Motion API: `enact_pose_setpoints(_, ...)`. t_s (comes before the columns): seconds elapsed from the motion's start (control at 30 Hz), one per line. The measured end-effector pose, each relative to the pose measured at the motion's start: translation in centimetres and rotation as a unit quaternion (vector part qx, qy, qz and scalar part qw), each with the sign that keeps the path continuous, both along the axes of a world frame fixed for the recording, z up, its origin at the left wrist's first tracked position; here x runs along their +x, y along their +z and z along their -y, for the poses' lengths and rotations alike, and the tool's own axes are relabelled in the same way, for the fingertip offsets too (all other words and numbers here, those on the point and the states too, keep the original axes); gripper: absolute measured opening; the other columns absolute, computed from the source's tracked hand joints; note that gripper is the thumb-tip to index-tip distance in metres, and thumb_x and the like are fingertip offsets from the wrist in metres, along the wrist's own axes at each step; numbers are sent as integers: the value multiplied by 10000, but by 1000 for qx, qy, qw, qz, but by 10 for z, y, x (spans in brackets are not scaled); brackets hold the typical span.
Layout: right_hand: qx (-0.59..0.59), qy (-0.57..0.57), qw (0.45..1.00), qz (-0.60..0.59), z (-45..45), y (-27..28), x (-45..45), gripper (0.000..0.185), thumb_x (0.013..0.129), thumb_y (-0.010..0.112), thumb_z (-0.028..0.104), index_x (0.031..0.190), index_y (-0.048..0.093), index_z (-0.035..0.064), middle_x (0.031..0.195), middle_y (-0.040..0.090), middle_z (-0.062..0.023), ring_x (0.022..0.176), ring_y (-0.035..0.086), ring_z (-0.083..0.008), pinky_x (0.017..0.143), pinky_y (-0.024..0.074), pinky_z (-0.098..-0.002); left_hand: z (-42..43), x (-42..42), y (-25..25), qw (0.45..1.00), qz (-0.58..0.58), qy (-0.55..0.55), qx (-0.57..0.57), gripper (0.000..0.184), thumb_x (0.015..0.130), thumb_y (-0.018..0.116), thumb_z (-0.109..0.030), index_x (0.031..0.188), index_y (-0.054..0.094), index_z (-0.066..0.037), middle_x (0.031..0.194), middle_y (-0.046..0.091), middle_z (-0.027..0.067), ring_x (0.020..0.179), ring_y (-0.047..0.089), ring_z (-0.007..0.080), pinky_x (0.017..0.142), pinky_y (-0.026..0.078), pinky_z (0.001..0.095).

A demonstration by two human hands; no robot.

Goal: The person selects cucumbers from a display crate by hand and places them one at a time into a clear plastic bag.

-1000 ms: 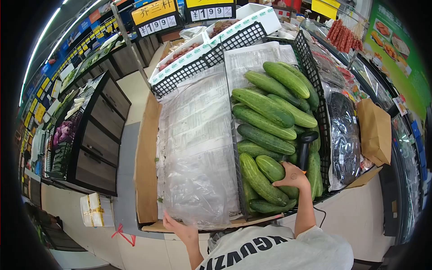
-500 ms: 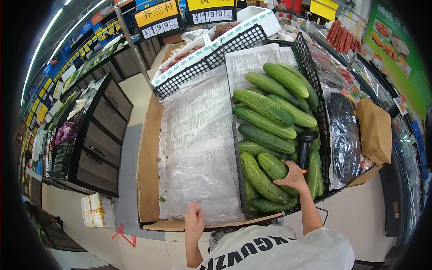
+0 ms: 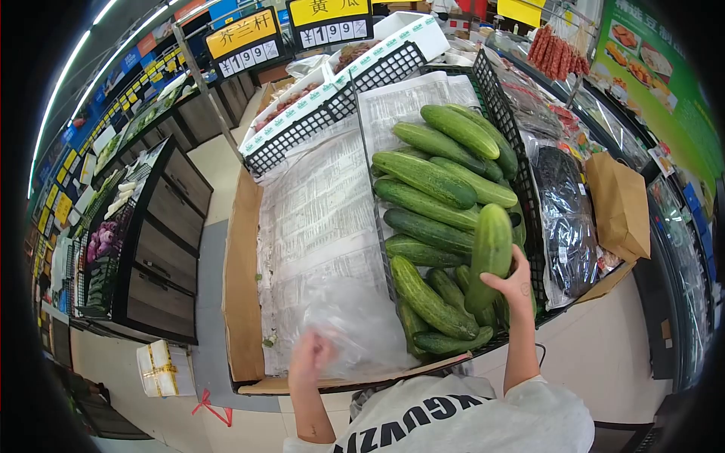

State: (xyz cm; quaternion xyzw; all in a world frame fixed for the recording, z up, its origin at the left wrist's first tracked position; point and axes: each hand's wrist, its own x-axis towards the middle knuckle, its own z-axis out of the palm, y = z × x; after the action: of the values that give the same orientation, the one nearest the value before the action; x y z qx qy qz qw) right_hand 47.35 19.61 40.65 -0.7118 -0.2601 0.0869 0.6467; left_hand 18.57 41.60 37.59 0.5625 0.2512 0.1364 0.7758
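Cucumber (image 3: 491,257) has come up off the pile, in the right hand (image 3: 515,281); half a second ago it lay among the others with that hand on it. Left hand (image 3: 312,353) has shifted slightly left, and the bag (image 3: 359,328) near it, flat before, now bunches up. View has swung a little too.

Right hand: clamped on the cucumber from its right side, thumb across the near part. Cucumber is over the near right part of the pile (image 3: 423,179), long axis pointing away from the person, far end leaning slightly right. Left hand: motion-blurred, fingers curled at the bag's left edge; cannot tell if they grip it. Bag is clear plastic, over the near end of the newspaper (image 3: 310,211).

Black divider (image 3: 368,162) runs between newspaper and pile. More paper (image 3: 408,94) shows beyond the pile. Black mesh crate (image 3: 521,143) wall along the pile's right; dark packs (image 3: 560,219) just outside it, paper bag (image 3: 619,204) beside those. White box (image 3: 411,38) past the far end, two price signs (image 3: 330,19) above, both 1.99. White carton (image 3: 165,370) and red string (image 3: 211,408) on the floor, left.
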Motion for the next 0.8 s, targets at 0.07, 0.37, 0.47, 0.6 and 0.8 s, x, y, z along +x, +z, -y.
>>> enact_pose_setpoints(0.07, 79, -12, 996, -49, 4, 14, -6, 515, 531, 689, 125, 974, 468, -16, 858, 545, -83, 796, 528, -143, 729, 407, -263, -13, 2, -2, 934, 148, 230, -232, 401, 873, 297, -357, 902, 526, -30, 440, 299, -45, 349, 252, 50, 351, 218, 181)
enact_pose_setpoints(0.37, 320, -38, 910, -259, 3, -18, 4, 445, 743, 512, 305, 1061, 426, 7, 965, 519, -104, 845, 519, -223, 762, 419, -337, -24, 2, 61, 785, 341, 468, -221, 379, 878, 325, -277, 1166, 365, -35, 458, 296, -47, 354, 252, 25, 330, 264, 158)
enact_pose_setpoints(0.47, 366, -16, 865, -342, -8, -20, -4, 484, 719, 547, 340, 1080, 432, 38, 997, 516, -95, 889, 505, -217, 786, 412, -339, -12, 5, 57, 856, 388, 309, -148, 391, 874, 347, -242, 1201, 316, -30, 466, 275, -47, 366, 229, 12, 350, 270, 140)
enact_pose_setpoints(0.6, 383, 53, 831, -399, -29, -20, -17, 551, 724, 494, 434, 1084, 428, 22, 956, 524, -132, 827, 530, -252, 705, 456, -365, -3, 26, 59, 911, 274, 289, -105, 389, 864, 376, -200, 1211, 306, -38, 485, 277, -58, 379, 220, 2, 373, 239, 127)
enact_pose_setpoints(0.8, 368, 147, 783, -480, -48, -16, -36, 660, 695, 484, 508, 1086, 417, -20, 925, 513, -164, 800, 530, -254, 673, 462, -354, -4, 40, 40, 958, 160, 217, -100, 437, 819, 431, -105, 1225, 284, -40, 507, 321, -65, 407, 247, 0, 370, 214, 141)
